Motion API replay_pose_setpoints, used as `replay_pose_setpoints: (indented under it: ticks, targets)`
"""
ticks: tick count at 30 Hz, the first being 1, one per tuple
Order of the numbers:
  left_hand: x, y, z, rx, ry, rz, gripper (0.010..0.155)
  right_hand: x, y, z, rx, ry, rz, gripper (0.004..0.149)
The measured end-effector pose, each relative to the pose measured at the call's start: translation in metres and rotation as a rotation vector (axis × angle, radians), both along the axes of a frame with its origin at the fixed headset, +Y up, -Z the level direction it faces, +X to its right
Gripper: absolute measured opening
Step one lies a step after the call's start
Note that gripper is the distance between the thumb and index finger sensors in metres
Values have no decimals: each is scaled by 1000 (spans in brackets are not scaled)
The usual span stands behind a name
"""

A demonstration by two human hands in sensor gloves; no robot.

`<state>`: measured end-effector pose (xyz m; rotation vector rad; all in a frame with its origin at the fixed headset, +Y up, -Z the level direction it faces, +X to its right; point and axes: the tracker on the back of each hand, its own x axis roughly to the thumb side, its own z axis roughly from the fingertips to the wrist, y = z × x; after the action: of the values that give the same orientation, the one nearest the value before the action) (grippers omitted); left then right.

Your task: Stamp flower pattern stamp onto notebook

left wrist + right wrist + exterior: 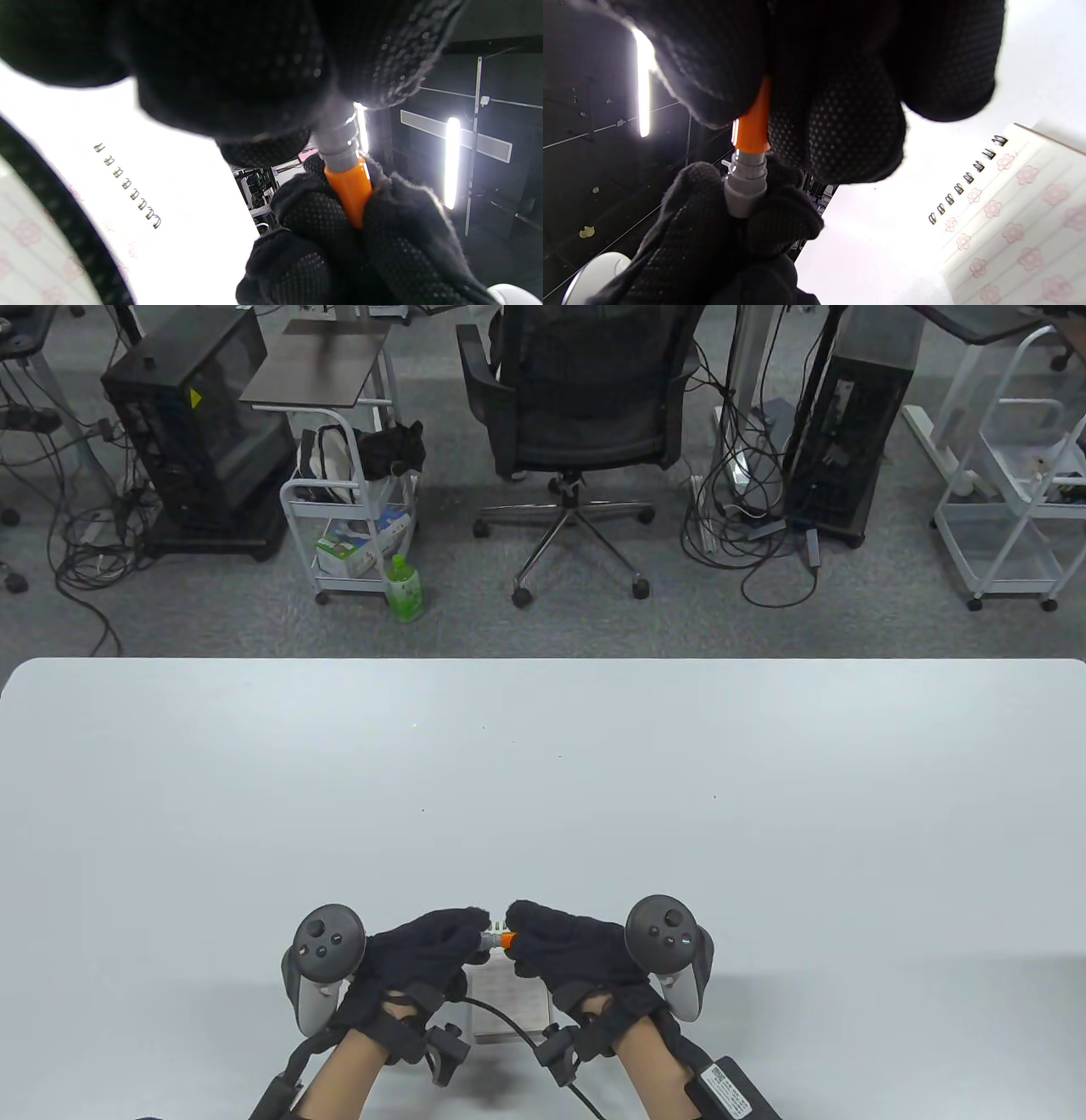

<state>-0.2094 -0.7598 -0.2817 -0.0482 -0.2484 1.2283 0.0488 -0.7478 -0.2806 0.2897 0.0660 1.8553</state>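
Both gloved hands hold a small stamp (499, 939) between them, above the notebook (513, 1003) at the table's near edge. My left hand (428, 954) grips the stamp's grey end (337, 142). My right hand (570, 948) grips its orange end (751, 127). The two ends meet with no gap between them. The notebook is spiral-bound and lies open under the hands. Its lined page (1018, 220) carries several pink flower prints. The hands hide most of the stamp and part of the notebook in the table view.
The white table (543, 797) stretches far and wide around the hands. An office chair (585, 415), a small cart (352, 509) and computer towers stand on the floor beyond the far edge.
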Motion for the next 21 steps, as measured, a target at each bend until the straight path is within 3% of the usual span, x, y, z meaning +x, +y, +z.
replay_pose_setpoints:
  ticks: [21]
  targets:
    - [6, 0, 0, 20, -30, -80, 54, -1, -5, 0, -30, 10, -11, 47]
